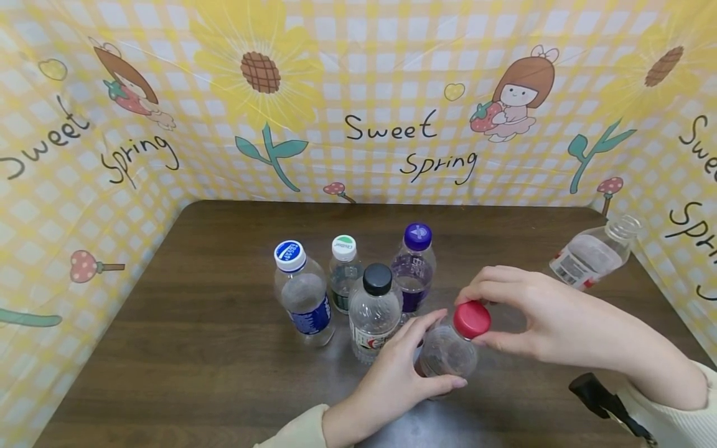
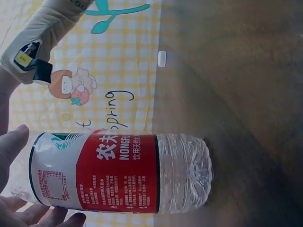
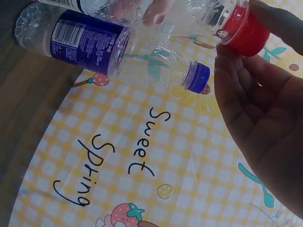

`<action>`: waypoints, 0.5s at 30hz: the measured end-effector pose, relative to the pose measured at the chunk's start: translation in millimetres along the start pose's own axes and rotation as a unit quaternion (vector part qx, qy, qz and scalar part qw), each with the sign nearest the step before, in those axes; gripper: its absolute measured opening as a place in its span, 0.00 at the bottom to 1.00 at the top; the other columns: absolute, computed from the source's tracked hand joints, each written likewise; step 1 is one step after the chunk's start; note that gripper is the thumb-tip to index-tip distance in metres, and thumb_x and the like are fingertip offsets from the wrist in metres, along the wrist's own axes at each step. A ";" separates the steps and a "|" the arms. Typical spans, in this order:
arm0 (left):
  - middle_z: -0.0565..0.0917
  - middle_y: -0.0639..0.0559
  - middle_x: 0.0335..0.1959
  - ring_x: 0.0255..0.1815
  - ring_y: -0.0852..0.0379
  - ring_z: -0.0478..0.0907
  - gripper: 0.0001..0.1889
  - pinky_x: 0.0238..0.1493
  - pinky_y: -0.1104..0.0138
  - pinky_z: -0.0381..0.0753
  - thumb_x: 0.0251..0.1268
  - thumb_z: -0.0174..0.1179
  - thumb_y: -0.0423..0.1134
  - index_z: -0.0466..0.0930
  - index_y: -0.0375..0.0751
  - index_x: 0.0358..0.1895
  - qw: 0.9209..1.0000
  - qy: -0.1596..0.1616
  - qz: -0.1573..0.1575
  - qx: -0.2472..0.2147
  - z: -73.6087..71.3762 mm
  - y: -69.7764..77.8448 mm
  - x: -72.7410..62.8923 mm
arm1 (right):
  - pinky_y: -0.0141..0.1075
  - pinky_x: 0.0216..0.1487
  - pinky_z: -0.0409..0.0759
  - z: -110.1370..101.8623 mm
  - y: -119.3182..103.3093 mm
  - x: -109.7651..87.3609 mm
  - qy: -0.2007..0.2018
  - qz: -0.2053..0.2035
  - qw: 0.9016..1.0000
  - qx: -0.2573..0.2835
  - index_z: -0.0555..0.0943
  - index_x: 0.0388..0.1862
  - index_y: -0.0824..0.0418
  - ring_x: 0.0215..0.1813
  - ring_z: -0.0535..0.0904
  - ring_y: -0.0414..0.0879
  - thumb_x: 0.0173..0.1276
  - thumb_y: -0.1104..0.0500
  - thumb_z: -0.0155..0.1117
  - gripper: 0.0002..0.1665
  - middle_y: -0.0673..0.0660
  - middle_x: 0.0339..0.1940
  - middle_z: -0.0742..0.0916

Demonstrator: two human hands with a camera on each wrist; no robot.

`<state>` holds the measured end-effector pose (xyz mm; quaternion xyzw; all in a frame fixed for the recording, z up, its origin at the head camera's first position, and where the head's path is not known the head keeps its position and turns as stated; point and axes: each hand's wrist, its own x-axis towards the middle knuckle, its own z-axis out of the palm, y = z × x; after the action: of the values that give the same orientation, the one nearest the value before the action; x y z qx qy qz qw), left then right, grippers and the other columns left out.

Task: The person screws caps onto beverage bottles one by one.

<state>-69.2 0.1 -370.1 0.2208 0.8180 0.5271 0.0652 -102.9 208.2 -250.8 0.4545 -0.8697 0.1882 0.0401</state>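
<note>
A clear plastic water bottle [image 1: 448, 353] with a red label [image 2: 123, 175] stands upright at the front. My left hand [image 1: 394, 370] holds it round its upper body, fingers on one side and thumb on the other. The right hand [image 1: 521, 311] pinches the bottle's red cap [image 1: 472, 319] between thumb and fingers. In the right wrist view the cap [image 3: 246, 30] sits on the bottle's neck; whether it is screwed tight cannot be seen. Just behind the left fingers stands a black-capped bottle [image 1: 376, 314].
A blue-and-white-capped bottle [image 1: 304, 295], a white-capped bottle [image 1: 344, 274] and a purple-capped bottle [image 1: 413, 267] stand behind. An uncapped bottle [image 1: 596, 252] is at the right edge. In the left wrist view a small white object [image 2: 162, 58] lies on the table by the patterned cloth [image 2: 128, 71].
</note>
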 end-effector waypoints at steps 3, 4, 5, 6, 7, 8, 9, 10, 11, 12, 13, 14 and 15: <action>0.75 0.56 0.62 0.61 0.60 0.73 0.41 0.58 0.64 0.79 0.50 0.71 0.53 0.62 0.55 0.69 0.999 0.009 0.018 0.034 0.9 0.0 -1.1 | 0.25 0.43 0.79 0.6 0.2 -0.3 -0.002 0.001 1.000 0.001 0.78 0.46 0.42 0.44 0.74 0.28 0.51 0.57 0.76 0.24 0.33 0.43 0.78; 0.75 0.56 0.62 0.62 0.60 0.73 0.42 0.59 0.64 0.79 0.50 0.71 0.53 0.62 0.54 0.69 0.999 0.011 0.023 0.043 1.1 -0.2 -1.5 | 0.25 0.43 0.79 1.1 0.5 -0.4 -0.001 0.000 1.000 0.001 0.78 0.47 0.42 0.44 0.75 0.28 0.51 0.58 0.76 0.24 0.33 0.44 0.78; 0.75 0.55 0.63 0.62 0.60 0.73 0.42 0.60 0.63 0.78 0.50 0.71 0.53 0.61 0.54 0.70 0.998 0.013 0.029 0.052 1.1 -0.4 -2.0 | 0.25 0.43 0.79 1.8 1.1 -0.8 0.000 -0.003 1.000 0.002 0.78 0.47 0.42 0.44 0.75 0.28 0.51 0.58 0.76 0.25 0.33 0.44 0.78; 0.74 0.55 0.63 0.63 0.60 0.73 0.43 0.61 0.63 0.77 0.50 0.72 0.52 0.60 0.53 0.70 0.998 0.013 0.035 0.059 1.0 -0.6 -2.4 | 0.25 0.43 0.79 2.4 1.5 -0.9 0.001 -0.006 1.000 0.003 0.78 0.47 0.42 0.45 0.75 0.29 0.51 0.58 0.76 0.25 0.34 0.44 0.79; 0.74 0.55 0.64 0.64 0.60 0.72 0.44 0.62 0.62 0.77 0.49 0.72 0.51 0.60 0.53 0.71 0.997 0.012 0.041 0.068 0.9 -0.9 -2.8 | 0.26 0.43 0.79 3.0 2.1 -1.1 0.002 -0.008 1.000 0.005 0.78 0.48 0.42 0.45 0.75 0.29 0.52 0.58 0.76 0.25 0.34 0.44 0.79; 0.73 0.55 0.65 0.64 0.59 0.72 0.44 0.63 0.62 0.76 0.49 0.73 0.50 0.59 0.53 0.71 0.996 0.010 0.045 0.072 0.7 -1.0 -3.1 | 0.26 0.43 0.79 3.6 2.5 -1.2 0.003 -0.011 1.000 0.007 0.78 0.48 0.42 0.45 0.75 0.30 0.52 0.58 0.76 0.25 0.34 0.45 0.79; 0.73 0.55 0.65 0.65 0.60 0.71 0.45 0.64 0.61 0.75 0.49 0.73 0.49 0.58 0.53 0.72 0.996 0.007 0.045 0.074 0.3 -1.1 -3.5 | 0.27 0.43 0.79 4.1 2.9 -1.2 0.003 -0.013 1.000 0.008 0.78 0.48 0.42 0.45 0.75 0.30 0.52 0.58 0.76 0.25 0.35 0.45 0.79; 0.72 0.55 0.66 0.65 0.59 0.71 0.45 0.65 0.61 0.75 0.50 0.73 0.48 0.58 0.53 0.72 0.996 0.004 0.044 0.077 -0.1 -1.1 -4.0 | 0.27 0.43 0.79 4.4 3.2 -1.3 0.004 -0.015 1.000 0.009 0.78 0.48 0.42 0.45 0.75 0.30 0.52 0.58 0.76 0.26 0.35 0.45 0.79; 0.72 0.55 0.66 0.66 0.59 0.70 0.45 0.65 0.61 0.74 0.50 0.73 0.46 0.57 0.52 0.72 0.996 0.000 0.041 0.078 -0.6 -1.1 -4.3 | 0.27 0.43 0.79 4.6 3.5 -1.3 0.004 -0.015 1.000 0.010 0.78 0.48 0.42 0.45 0.75 0.30 0.52 0.58 0.76 0.26 0.35 0.45 0.79; 0.72 0.55 0.66 0.66 0.59 0.70 0.45 0.65 0.61 0.75 0.51 0.72 0.46 0.57 0.52 0.72 0.997 -0.003 0.034 0.075 -0.7 -1.1 -4.7 | 0.27 0.43 0.79 4.5 3.4 -1.1 0.005 -0.014 1.000 0.010 0.78 0.48 0.42 0.45 0.75 0.30 0.51 0.58 0.76 0.26 0.35 0.45 0.79; 0.72 0.54 0.66 0.65 0.59 0.71 0.44 0.64 0.62 0.76 0.51 0.72 0.45 0.57 0.52 0.72 0.997 -0.004 0.029 0.072 -0.6 -1.5 -5.0 | 0.26 0.43 0.79 3.9 3.1 -1.1 0.005 -0.013 1.000 0.009 0.78 0.48 0.42 0.45 0.75 0.30 0.51 0.58 0.76 0.26 0.35 0.45 0.79; 0.72 0.54 0.66 0.65 0.58 0.71 0.44 0.63 0.63 0.76 0.52 0.72 0.45 0.58 0.52 0.72 0.998 -0.005 0.020 0.064 -0.6 -1.9 -5.3 | 0.25 0.43 0.79 3.1 2.7 -0.9 0.006 -0.011 1.000 0.007 0.78 0.47 0.42 0.44 0.75 0.29 0.51 0.58 0.76 0.25 0.34 0.44 0.79; 0.73 0.54 0.65 0.64 0.58 0.72 0.42 0.61 0.64 0.78 0.52 0.71 0.45 0.59 0.51 0.71 0.998 -0.004 0.014 0.060 -0.3 -2.3 -5.6 | 0.24 0.43 0.78 2.4 2.4 -0.8 0.007 -0.009 1.000 0.006 0.78 0.47 0.42 0.44 0.75 0.29 0.51 0.59 0.76 0.25 0.34 0.44 0.79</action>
<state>-65.0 -3.4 -372.7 0.2382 0.8446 0.4771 0.0476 -104.1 209.2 -253.9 0.4612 -0.8641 0.1962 0.0454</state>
